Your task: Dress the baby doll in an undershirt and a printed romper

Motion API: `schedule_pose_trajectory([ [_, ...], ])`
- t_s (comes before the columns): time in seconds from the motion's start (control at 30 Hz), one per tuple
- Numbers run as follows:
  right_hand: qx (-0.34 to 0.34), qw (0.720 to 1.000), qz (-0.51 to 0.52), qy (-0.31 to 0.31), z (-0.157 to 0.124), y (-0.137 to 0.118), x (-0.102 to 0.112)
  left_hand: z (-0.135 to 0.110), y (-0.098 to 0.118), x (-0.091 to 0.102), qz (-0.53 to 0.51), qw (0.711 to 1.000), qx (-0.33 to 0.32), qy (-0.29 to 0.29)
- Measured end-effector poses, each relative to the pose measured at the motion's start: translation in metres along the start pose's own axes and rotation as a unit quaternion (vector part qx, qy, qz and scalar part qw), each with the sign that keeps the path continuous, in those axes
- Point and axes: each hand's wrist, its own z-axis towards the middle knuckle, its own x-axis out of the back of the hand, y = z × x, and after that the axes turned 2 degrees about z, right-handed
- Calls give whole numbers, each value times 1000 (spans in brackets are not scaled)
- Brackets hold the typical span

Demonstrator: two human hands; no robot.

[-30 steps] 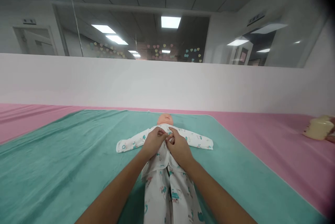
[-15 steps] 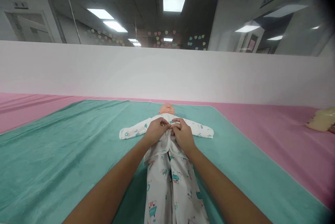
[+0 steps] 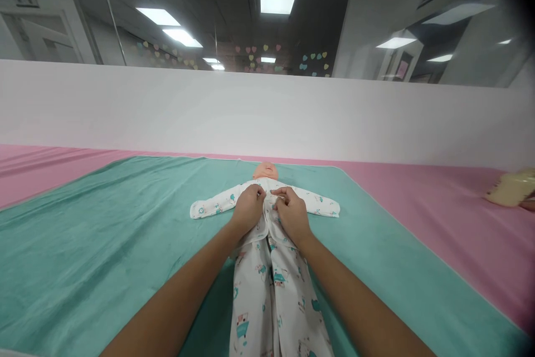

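Observation:
A doll (image 3: pixel 266 170) lies on its back, dressed in a white long-sleeved shirt (image 3: pixel 221 204) with a small teal and pink print. Its matching trousers (image 3: pixel 251 301) stretch toward me. Over the chest, my left hand (image 3: pixel 249 205) is closed, thumb and fingers pinching the shirt beside its front opening. Across that opening, my right hand (image 3: pixel 293 214) rests on the other side of the shirt front. Its index finger and thumb are apart, with a gap between them, and the other fingers curl. Any small fastener at the fingertips is too small to make out.
Beneath the doll lies a teal sheet (image 3: pixel 125 234), spread over a pink cover (image 3: pixel 422 201). A low white wall (image 3: pixel 267 117) runs along the far side, with a window (image 3: pixel 234 23) above it. At the right edge is a beige object (image 3: pixel 507 189), partly cut off.
My fingertips, which met over the shirt's opening, have parted. The left hand has shifted slightly left, and the right thumb and index finger have spread.

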Motion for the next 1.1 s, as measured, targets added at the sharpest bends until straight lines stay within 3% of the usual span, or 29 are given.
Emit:
schedule_pose_trajectory([
  [0.23,-4,999,28,-35,3,1,0,-1,1,1,-14,1000,19,14],
  [0.47,17,999,-15,-39,1,-4,1,-2,7,9,-49,998,29,-1],
  [0.67,-20,998,46,-48,2,-3,2,-1,10,10,-23,998,59,-4],
  [1.1,-45,990,123,-50,6,5,1,-2,5,10,-80,993,88,11],
])
